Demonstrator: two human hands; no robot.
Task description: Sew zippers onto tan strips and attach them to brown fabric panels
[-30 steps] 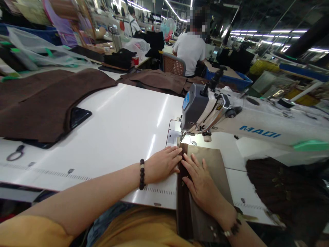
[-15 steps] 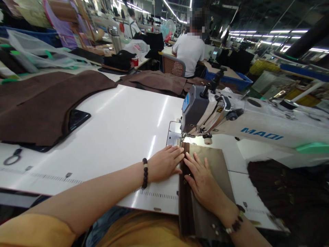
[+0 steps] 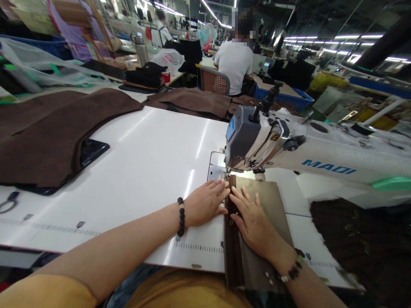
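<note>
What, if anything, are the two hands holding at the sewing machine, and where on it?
Nothing is gripped: left hand and right hand press flat on the fabric piece, either side of its dark brown strip.

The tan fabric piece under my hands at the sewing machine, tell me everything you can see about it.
The tan fabric piece is a flat, smooth, roughly rectangular panel with a dark brown strip along its left edge. It lies on the white table, its far end under the sewing machine head and its near end hanging over the table edge. The right hand presses flat on it; the left hand rests beside the strip, fingertips touching it.
</note>
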